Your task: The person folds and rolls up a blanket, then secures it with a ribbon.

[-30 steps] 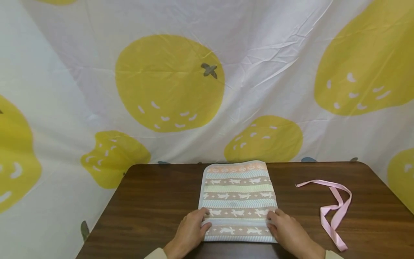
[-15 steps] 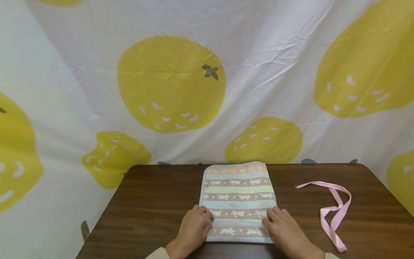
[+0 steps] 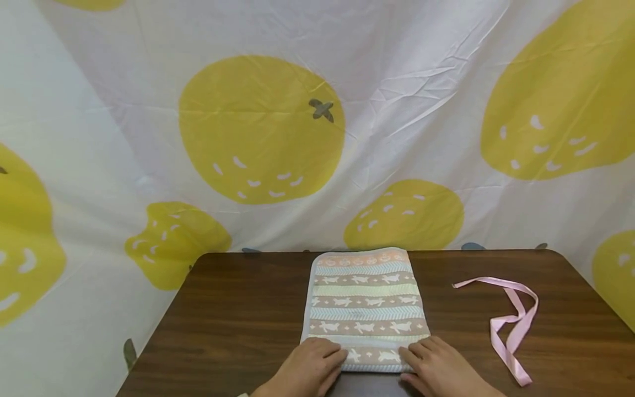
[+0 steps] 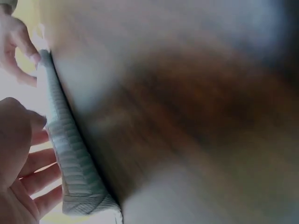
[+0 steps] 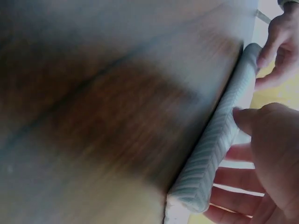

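Observation:
A pastel striped cloth (image 3: pixel 367 303), patterned with white rabbits, lies on the brown table with its near end folded over. My left hand (image 3: pixel 307 365) rests on the left part of that folded end, fingers across the top. On its right part lies my right hand (image 3: pixel 441 365). In the left wrist view the thick fold (image 4: pixel 70 154) runs beside the thumb, with fairly straight fingers behind it. The right wrist view shows the thumb touching the fold (image 5: pixel 210 154) and the other fingers extended along its far side. Both hands hide the near corners.
A pink ribbon (image 3: pixel 521 325) lies in a loose loop on the table (image 3: pixel 238 309), right of the cloth. Behind the table's far edge hangs a white curtain (image 3: pixel 407 138) printed with yellow fruit.
Both hands have moved from the cloth's sides toward me and inward, onto its near folded end. The cloth and ribbon have stayed in place.

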